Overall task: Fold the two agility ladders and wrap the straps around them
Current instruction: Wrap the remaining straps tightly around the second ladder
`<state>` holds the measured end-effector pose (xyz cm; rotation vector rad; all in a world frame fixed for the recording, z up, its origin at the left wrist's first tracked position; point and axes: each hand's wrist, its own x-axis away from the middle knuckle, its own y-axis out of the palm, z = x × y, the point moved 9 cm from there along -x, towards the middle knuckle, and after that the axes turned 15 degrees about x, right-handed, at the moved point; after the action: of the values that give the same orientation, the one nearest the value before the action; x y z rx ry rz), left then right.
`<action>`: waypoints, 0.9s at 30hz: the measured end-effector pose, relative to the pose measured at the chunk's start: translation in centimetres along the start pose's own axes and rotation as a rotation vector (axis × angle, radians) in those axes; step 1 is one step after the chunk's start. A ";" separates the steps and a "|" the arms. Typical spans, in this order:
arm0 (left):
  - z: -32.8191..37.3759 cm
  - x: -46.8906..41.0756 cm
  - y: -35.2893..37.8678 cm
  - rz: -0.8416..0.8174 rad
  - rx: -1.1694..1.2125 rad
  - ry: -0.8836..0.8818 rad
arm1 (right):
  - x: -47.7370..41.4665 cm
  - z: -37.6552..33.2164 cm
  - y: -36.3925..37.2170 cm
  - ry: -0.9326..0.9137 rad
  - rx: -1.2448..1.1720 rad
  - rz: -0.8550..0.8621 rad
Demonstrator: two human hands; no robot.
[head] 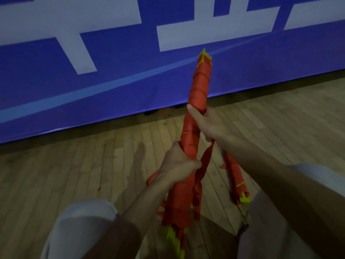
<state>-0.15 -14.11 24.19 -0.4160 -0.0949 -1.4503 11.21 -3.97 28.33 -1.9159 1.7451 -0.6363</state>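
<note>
Our knees [80, 221], in pale trousers, fill the lower corners of the frame, and the near end of the held ladder [200, 85] drops between them. It is folded into a tight red bundle. Its long axis runs from the bottom centre of the frame up to just right of centre, leaning a little to the right. The far end points up and away toward the blue banner [130, 81].

Yellow rung tips [204, 55] stick out at the top end, and more show at the bottom.

Our left hand [177, 161] is wrapped firmly round the middle of the bundle, which we judge keeps the folded rungs from fanning out. Our right hand [211, 126] sits higher, its fingers curled round the bundle and its thumb lying straight along it. We take that as pinning the last turn of wrapping.

A loose strap [204, 161] hangs from under the right hand toward the lower middle of the frame, so the lower half looks not yet bound.

We keep the bundle raised off the wooden floor [93, 165], probably so that the strap can pass all the way round it.

The second ladder [236, 176] lies on the floor at lower right, already wrapped and partly hidden behind our right forearm.
</note>
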 end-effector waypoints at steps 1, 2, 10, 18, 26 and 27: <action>0.1 -0.1 -0.3 -0.001 0.127 -0.004 | -0.1 -0.8 -0.5 -0.081 0.052 0.048; 0.3 -0.2 -0.6 -0.009 0.253 -0.009 | -0.3 -1.7 -0.8 -0.162 0.104 0.090; 2.2 1.2 -0.5 -0.224 0.713 -0.050 | 0.8 -4.1 -1.3 -0.332 0.274 0.173; 2.7 1.0 -0.9 -0.192 0.643 0.001 | 0.7 -4.5 -2.0 -0.324 -0.097 -0.197; 2.2 0.5 0.3 -0.221 0.570 0.019 | -0.4 -4.1 -4.1 -0.293 -0.279 -0.005; 2.2 0.6 0.5 -0.242 0.575 0.023 | -0.6 -3.5 -4.2 -0.269 -0.237 0.050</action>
<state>0.82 -13.88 26.34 0.0877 -0.5444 -1.5850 12.24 -3.11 33.70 -1.9980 1.7489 -0.1478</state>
